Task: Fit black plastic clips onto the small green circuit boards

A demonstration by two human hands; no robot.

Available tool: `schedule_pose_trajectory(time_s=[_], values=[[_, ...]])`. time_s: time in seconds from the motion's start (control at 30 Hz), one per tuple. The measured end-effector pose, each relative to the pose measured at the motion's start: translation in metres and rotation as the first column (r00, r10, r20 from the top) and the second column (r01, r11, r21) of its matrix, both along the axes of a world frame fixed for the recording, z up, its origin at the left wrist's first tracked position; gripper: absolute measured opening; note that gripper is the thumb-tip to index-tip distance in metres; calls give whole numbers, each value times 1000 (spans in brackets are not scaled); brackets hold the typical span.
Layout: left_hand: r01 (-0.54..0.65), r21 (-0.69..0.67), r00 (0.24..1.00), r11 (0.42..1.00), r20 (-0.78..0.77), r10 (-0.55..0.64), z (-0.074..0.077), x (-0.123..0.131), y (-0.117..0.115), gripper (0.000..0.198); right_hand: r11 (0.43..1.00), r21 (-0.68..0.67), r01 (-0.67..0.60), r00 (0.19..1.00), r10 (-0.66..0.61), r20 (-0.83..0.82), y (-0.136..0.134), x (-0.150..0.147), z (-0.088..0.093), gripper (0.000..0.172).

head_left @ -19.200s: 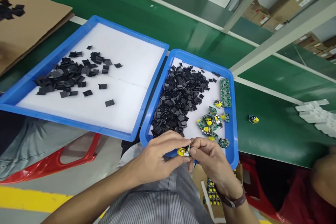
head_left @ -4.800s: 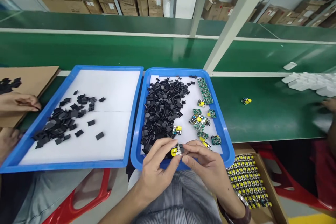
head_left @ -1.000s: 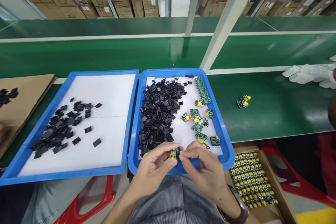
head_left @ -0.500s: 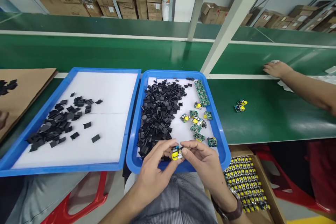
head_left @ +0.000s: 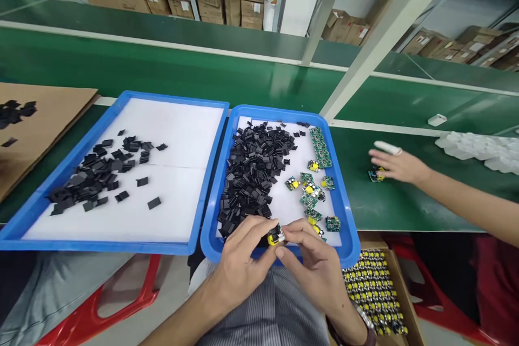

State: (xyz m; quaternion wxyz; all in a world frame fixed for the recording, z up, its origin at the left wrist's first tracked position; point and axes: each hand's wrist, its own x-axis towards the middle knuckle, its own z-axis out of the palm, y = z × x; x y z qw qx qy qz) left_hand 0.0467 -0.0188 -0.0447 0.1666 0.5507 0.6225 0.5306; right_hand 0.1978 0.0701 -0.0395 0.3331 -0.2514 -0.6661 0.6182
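Note:
Between my two hands, over the near edge of a blue tray [head_left: 352,238], is a small circuit board [head_left: 276,235] with a yellow component. The fingers and thumb of my left hand [head_left: 245,248] pinch it from the left. My right hand [head_left: 314,251] closes on its right side with fingertips and thumb. Part of the board is hidden by my fingers. In the tray, a heap of black plastic pieces [head_left: 255,167] lies on the left. Several loose circuit boards [head_left: 310,201] and a green board panel [head_left: 320,147] lie on the right.
A second blue tray [head_left: 162,248] with black pieces stands left, beside cardboard [head_left: 52,135]. A co-worker's hand [head_left: 399,165] touches boards [head_left: 375,174] on the green bench at right. A box of yellow-topped boards [head_left: 375,292] sits below. A slanted post [head_left: 377,43] rises behind.
The co-worker's hand has come from the bench's back edge to the boards at right. My hands stay together on the board, which has turned slightly. The whole view has shifted a little.

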Motion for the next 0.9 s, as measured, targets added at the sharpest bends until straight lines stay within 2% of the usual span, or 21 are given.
schedule_pose_trajectory(time_s=[0.13,0.23,0.27,0.33,0.37,0.4,0.5,0.6,0.67,0.73,0.83,0.9], values=[[25,25,998,999,-55,-23,-1,2,2,53,986,142,83,994,-92,59,2,-3,5,21],[7,-38,990,999,-143,-12,1,5,6,65,945,267,187,966,-227,126,27,12,6,13],[-5,-59,984,998,-179,-6,2,5,9,70,916,320,240,938,-304,166,42,23,5,14],[0,-90,963,996,-267,-24,2,2,15,70,801,451,394,809,-535,243,83,50,-1,19],[24,-99,946,995,-320,-54,2,1,19,62,740,522,423,720,-625,303,106,65,-5,24],[57,-110,921,992,-377,-95,2,0,23,53,703,552,448,667,-674,317,130,80,-9,30],[135,-182,823,974,-526,-212,4,5,40,33,656,593,466,586,-731,349,200,113,-19,40],[154,-292,748,944,-589,-304,9,20,56,35,622,638,454,546,-760,353,249,125,-19,48],[153,-356,714,922,-605,-352,10,31,65,36,608,672,422,557,-759,337,265,121,-13,52],[156,-383,689,911,-618,-378,8,40,71,28,592,712,378,594,-745,304,267,109,-7,55],[191,-358,686,914,-617,-385,6,46,72,15,614,751,243,724,-630,282,241,73,-1,51],[209,-342,703,916,-598,-384,8,44,68,7,667,744,43,839,-429,336,211,40,3,36]])
